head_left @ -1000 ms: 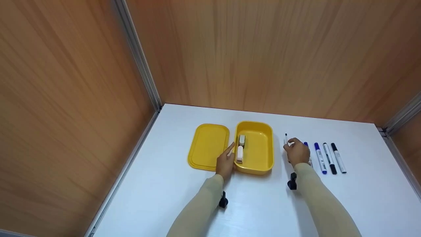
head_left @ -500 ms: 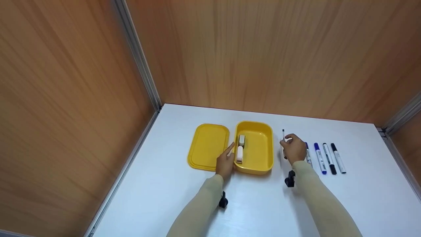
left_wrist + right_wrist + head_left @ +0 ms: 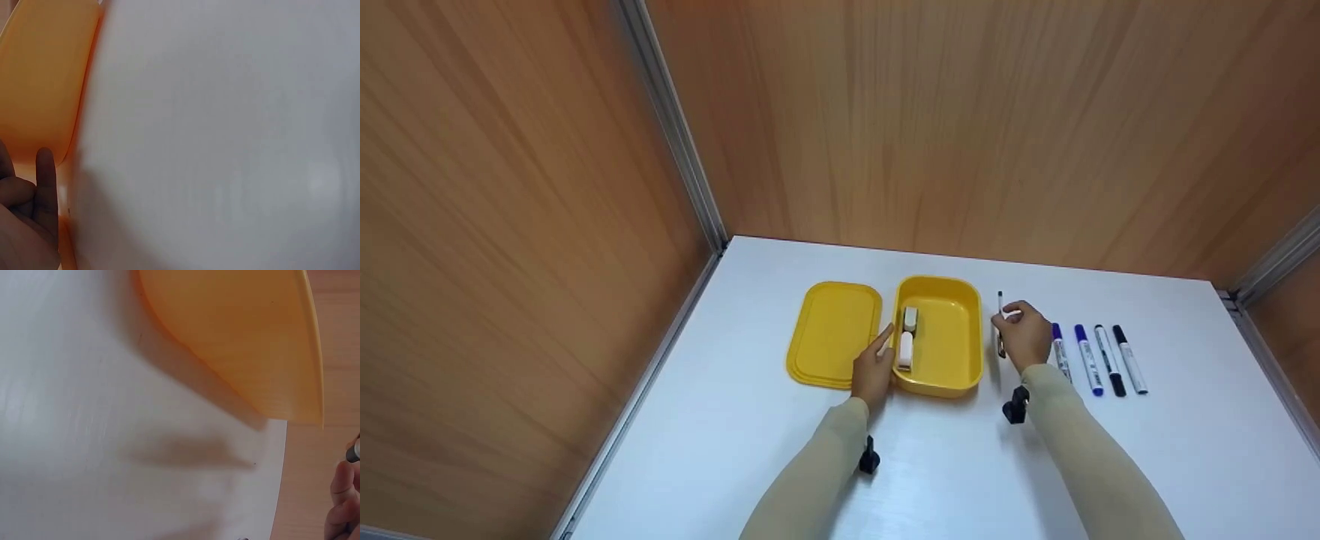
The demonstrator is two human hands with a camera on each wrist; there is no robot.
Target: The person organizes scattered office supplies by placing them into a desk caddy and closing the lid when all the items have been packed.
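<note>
White tabletop [image 3: 750, 420] is carrying it all. A thin pen [image 3: 1000, 302] is being pinched in the right hand [image 3: 1026, 336], lifted and drifting from the marker row [image 3: 1097, 358] toward the yellow box [image 3: 971, 352] at nine o'clock. The left hand [image 3: 873, 369], forefinger extended, is still steadying the box by its lid [image 3: 832, 334]; two erasers [image 3: 908, 339] are lying inside.

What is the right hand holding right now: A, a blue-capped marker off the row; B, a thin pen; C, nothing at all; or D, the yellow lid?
B: the right hand pinches a thin pen beside the yellow box, while the four markers lie on the table to its right and the yellow lid lies left of the box.
</note>
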